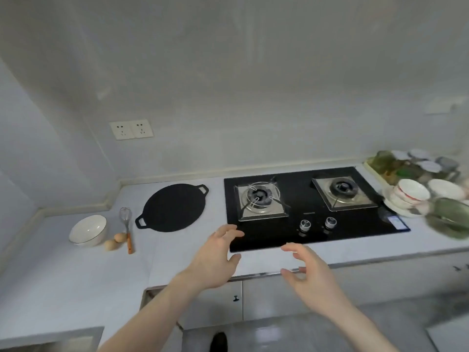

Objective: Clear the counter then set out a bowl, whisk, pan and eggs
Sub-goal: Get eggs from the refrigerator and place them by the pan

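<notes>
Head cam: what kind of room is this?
Most likely a home kitchen. A two-burner gas hob is set into a pale counter with cabinets below, and stacked bowls and jars sit at the right end.

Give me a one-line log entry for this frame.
left hand: open, empty | right hand: open, empty | bowl, eggs, whisk, pan: set out on counter

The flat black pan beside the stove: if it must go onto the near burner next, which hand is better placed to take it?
Probably the left hand. It hovers open on the side toward the pan, whose near loop handle points that way. The right hand, also empty, hangs before the stove knobs, farther off.
</notes>
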A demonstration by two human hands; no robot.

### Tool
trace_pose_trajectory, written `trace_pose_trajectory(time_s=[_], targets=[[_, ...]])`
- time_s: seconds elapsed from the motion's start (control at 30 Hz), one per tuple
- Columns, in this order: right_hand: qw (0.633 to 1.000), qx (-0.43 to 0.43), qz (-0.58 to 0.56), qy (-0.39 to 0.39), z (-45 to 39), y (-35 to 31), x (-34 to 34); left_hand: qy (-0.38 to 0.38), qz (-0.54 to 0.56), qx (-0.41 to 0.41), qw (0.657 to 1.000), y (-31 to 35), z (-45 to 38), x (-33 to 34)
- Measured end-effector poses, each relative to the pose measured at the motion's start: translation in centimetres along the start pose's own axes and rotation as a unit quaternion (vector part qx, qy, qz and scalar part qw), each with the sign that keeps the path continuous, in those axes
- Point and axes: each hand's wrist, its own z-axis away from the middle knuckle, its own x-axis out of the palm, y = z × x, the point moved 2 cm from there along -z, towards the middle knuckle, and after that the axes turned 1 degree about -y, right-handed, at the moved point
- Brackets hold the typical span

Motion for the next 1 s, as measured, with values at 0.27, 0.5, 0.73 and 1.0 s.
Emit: trace_pose_trajectory(time_s=[0.27, 0.5, 0.73, 1.0], targets=[[0.985, 0.064, -0.032, 0.155, 11.3, 5.2, -12.4, -0.049, -0.003, 0.184, 0.982, 16.5, -1.1, 6.4], [0.936, 0.127, -0.029, 0.326, 21.2, 9.3, -22.6, -0.102, -0.006, 0.354, 0.93, 31.9, -3.9, 12.2], [0.873, 0.203, 0.002, 0.444, 31.0, 13.6, -31.0, -0.187, 0.028, 0.487, 0.853, 47.9, -5.0, 20.9], [0.796, 0.266, 0.027, 0.543, 38.3, 18.6, -38.5, -0.253, 0.039, 0.584, 0.77, 61.1, -4.8, 29.4]])
